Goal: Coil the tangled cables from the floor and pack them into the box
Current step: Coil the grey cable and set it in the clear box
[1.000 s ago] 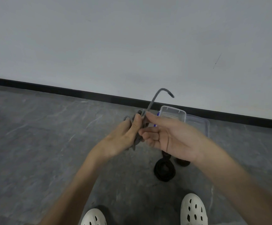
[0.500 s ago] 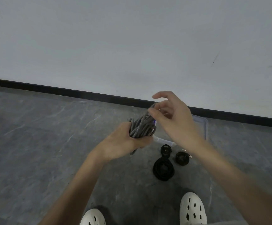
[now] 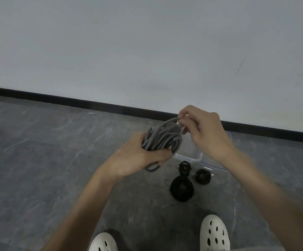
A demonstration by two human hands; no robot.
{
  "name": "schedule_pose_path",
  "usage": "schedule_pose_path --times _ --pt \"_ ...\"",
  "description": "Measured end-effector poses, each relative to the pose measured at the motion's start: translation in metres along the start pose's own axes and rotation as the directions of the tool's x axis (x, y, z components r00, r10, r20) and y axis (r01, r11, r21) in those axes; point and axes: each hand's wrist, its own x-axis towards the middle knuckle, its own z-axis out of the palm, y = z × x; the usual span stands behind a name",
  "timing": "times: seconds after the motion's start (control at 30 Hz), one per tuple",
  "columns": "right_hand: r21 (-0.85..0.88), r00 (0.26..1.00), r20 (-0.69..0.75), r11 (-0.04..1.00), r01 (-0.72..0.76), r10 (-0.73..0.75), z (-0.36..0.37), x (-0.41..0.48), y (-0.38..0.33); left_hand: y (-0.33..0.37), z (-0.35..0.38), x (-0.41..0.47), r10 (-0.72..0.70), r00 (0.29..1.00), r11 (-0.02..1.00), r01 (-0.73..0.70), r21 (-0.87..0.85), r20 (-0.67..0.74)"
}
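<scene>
Down by our feet, two white perforated clogs (image 3: pixel 214 232) stand on the grey stone-look floor (image 3: pixel 38 151). Just ahead of them lie three black cables, already wound. There's a large round coil (image 3: pixel 182 190), a small looped one (image 3: pixel 184 166) beyond it, and a tight bundle with a plug end (image 3: pixel 203 176) to the right.

Up above them, our left hand (image 3: pixel 138 160) is clenched round the grey braided cable bundle (image 3: pixel 162 139). The thumb lies across the loops, and one loop hangs out below the palm. Our right hand (image 3: pixel 206 133) pinches the loose tail at the top of the bundle.

We judge this cable light and soft, its woven jacket grippy rather than slick. It looks springy, though: slacken the fist and the loops will likely fan open. The best hold is across the waist of the coil, with all turns trapped together while the tail gets wrapped or tucked.

Behind the hands sits the clear plastic box (image 3: pixel 188 158), mostly hidden, near the black skirting (image 3: pixel 74 101) and the pale wall (image 3: pixel 147 51).
</scene>
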Motion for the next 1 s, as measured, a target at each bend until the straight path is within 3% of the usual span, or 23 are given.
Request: schedule_pose_path --times 0.1,0.3,0.47,0.67,0.87,1.0 --pt "-0.034 1.0 -0.006 0.999 0.0 -0.001 0.004 -0.002 0.0 0.0 0.001 -0.001 0.047 0.999 0.996 -0.045 -0.078 0.026" --pt "0.068 0.997 0.069 0.996 -0.05 0.045 0.004 0.0 -0.007 -0.001 -0.002 -0.004 0.147 0.987 0.957 -0.125 -0.262 0.062" --pt "0.07 0.974 0.188 0.987 -0.145 0.13 0.004 -0.004 -0.016 0.002 0.005 -0.004 0.265 0.954 0.848 -0.16 -0.505 0.143" --pt "0.296 0.96 0.225 0.926 -0.233 0.169 -0.001 -0.003 -0.018 0.002 0.006 -0.004 0.287 0.942 0.82 -0.148 -0.552 0.173" --pt "0.531 0.923 0.237 0.755 -0.385 0.304 -0.014 0.001 -0.011 -0.001 -0.007 -0.003 0.215 0.975 0.801 -0.143 -0.582 0.056" --pt "0.746 0.872 0.335 0.465 -0.477 0.356 -0.023 0.002 -0.013 -0.002 -0.007 -0.002 0.12 0.992 0.805 -0.12 -0.582 -0.038"
